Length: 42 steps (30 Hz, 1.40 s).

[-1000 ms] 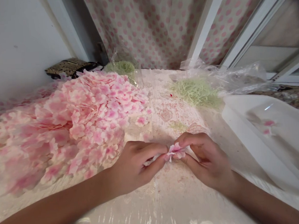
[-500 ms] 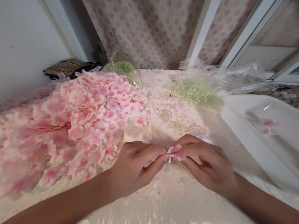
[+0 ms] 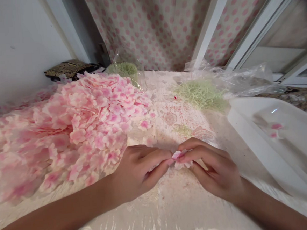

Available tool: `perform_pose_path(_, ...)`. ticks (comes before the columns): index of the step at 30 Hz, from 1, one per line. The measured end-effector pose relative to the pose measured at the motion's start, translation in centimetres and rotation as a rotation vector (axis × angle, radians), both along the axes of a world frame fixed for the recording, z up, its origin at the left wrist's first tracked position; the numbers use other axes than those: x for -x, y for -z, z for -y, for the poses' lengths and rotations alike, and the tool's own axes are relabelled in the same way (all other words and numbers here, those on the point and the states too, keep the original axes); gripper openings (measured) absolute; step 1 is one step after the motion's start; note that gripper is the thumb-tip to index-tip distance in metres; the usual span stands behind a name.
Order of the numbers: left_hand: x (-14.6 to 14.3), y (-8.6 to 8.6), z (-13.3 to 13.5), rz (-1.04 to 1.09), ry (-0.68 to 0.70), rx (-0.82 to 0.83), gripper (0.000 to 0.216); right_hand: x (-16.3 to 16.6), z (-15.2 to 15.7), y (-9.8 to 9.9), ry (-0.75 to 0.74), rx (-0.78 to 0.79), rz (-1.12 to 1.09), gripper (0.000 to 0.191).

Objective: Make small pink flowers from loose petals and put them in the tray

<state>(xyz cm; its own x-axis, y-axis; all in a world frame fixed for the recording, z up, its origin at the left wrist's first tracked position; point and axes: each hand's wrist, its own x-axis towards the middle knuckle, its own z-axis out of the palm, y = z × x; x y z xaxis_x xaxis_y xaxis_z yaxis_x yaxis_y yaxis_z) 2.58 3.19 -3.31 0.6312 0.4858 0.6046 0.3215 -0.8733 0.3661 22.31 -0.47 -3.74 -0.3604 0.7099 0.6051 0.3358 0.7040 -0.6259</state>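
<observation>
Left hand point(image 3: 144, 171) and right hand point(image 3: 217, 168) face each other over the table point(image 3: 181, 211), wrists apart, fingertips nearly meeting. Each closes thumb and fingers in a narrow pinch on one pink flower point(image 3: 182, 164), held between them, right of the flower heap point(image 3: 97, 108) and left of the white tray point(image 3: 252, 146).

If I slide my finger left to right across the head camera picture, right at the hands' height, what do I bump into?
Pile of pink flowers → left hand → small pink flower at the fingertips → right hand → white tray.
</observation>
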Motion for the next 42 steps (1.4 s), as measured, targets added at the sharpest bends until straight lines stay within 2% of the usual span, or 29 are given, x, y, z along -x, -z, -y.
perform_pose_path(6, 0.0, 0.0, -0.2, -0.030, 0.023, -0.091, 0.005, 0.1, 0.1, 0.0, 0.010, 0.053, -0.015, 0.028)
perform_pose_path(10, 0.1, -0.1, -0.2, -0.137, 0.019, -0.293, 0.008, 0.3, 0.3, 0.3, 0.071, 0.242, -0.029, 0.025)
perform_pose_path(12, 0.1, -0.3, -0.1, -0.154, 0.021, -0.321, 0.009, 0.3, 0.2, 0.4, 0.072, 0.312, -0.023, 0.019)
perform_pose_path(14, 0.2, -0.5, 0.1, -0.157, 0.026, -0.182, 0.009, 0.1, 0.0, 0.4, 0.044, 0.337, -0.055, 0.013)
perform_pose_path(18, 0.4, -1.1, 0.3, -0.216, 0.054, 0.255, 0.017, -0.2, -0.4, -0.3, -0.009, 0.341, -0.124, 0.012)
perform_pose_path(23, 0.4, -1.5, 0.2, -0.227, 0.078, 0.506, 0.016, 0.0, -0.5, -1.1, -0.102, 0.344, -0.200, 0.007)
perform_pose_path(27, 0.2, -1.4, 0.4, -0.106, 0.155, 0.575, 0.015, 0.1, -0.3, -0.8, -0.161, 0.309, -0.195, 0.008)
perform_pose_path(31, 0.1, -1.2, 0.5, -0.019, 0.217, 0.551, 0.013, -0.1, -0.1, -0.5, -0.170, 0.265, -0.165, 0.012)
perform_pose_path(35, 0.2, -1.1, 0.5, -0.021, 0.224, 0.524, 0.014, -0.1, 0.0, -0.6, -0.166, 0.272, -0.127, 0.013)
perform_pose_path(42, 0.2, -1.1, 0.6, -0.034, 0.199, 0.672, 0.019, 0.0, 0.0, -0.6, -0.192, 0.304, -0.142, 0.018)
